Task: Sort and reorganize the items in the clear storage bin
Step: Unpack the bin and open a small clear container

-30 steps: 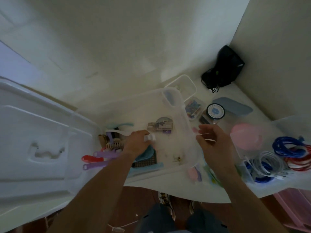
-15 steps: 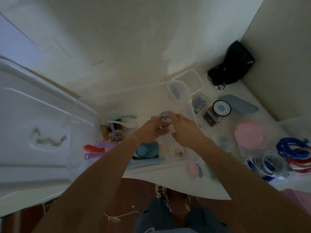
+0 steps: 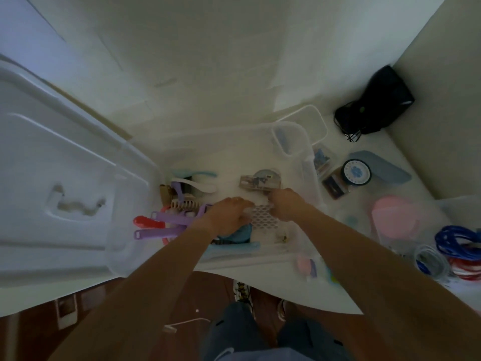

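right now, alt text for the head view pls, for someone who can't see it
Seen from above, a person's left hand and right hand reach into a clear storage bin and together hold a small white lattice-patterned piece. Purple strips and a comb lie at the bin's left end; coiled blue cables lie outside to the right.

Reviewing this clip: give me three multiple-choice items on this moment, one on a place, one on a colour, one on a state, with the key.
1. Where is the black bag?
A. inside the clear bin
B. in the far right corner, outside the bin
C. on the bin lid

2. What colour are the two flat strap-like pieces at the bin's left end?
A. purple
B. green
C. black

3. What is the white lattice piece's state?
A. lying untouched
B. held between both hands
C. outside the bin

Key: B, it sits by the wall corner; A, both are purple; B, left hand and right hand have a grip on it.
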A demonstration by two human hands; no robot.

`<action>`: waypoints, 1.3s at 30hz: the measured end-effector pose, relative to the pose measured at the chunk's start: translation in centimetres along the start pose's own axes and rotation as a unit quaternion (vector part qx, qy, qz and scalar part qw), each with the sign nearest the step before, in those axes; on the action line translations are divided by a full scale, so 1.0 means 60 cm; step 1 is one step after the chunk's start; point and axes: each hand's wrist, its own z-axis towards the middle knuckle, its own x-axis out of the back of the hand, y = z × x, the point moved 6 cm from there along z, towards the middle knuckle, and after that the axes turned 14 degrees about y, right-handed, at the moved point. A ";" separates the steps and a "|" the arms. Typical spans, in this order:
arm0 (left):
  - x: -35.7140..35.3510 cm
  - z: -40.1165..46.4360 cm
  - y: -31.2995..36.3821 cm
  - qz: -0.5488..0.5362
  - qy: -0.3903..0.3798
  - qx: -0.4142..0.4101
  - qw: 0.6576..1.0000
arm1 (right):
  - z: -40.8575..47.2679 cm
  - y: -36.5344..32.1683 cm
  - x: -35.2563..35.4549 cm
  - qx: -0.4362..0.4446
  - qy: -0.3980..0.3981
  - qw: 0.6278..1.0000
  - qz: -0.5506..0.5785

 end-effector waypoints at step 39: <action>0.094 0.089 0.389 -0.541 0.294 0.249 0.748 | -0.064 0.356 0.252 -0.228 0.152 0.712 0.647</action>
